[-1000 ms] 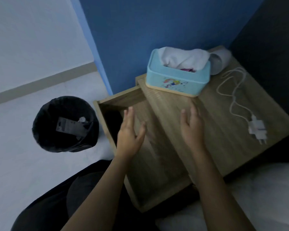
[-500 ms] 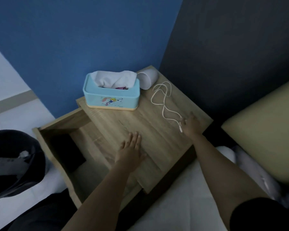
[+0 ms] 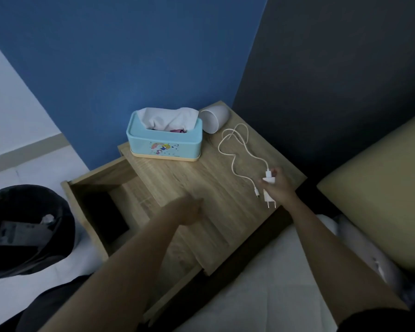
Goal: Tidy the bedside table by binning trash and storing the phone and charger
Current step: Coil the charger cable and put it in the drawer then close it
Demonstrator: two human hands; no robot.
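Charger pickup: right grip on plug, drawer open.

Your left hand [image 3: 189, 209], blurred, grip unreadable, hovers over the open wooden drawer [image 3: 94, 188]. Your right hand [image 3: 277, 185] pinches the white charger [image 3: 268, 188], prongs toward you, at the table [image 3: 201, 183] edge. Lift high so the thin looped cable [image 3: 233, 152] clears the glossy blue tissue box [image 3: 164, 142] and tipped white cup [image 3: 213, 119].

Open drawer, crowded back edge

The drawer [image 3: 120, 212] gapes wide, its left part unobstructed from above; the tabletop [image 3: 201, 178] centre lies bare, while tissue box [image 3: 164, 142], tipped cup [image 3: 213, 121] and looping cable [image 3: 235, 149] crowd the rear.
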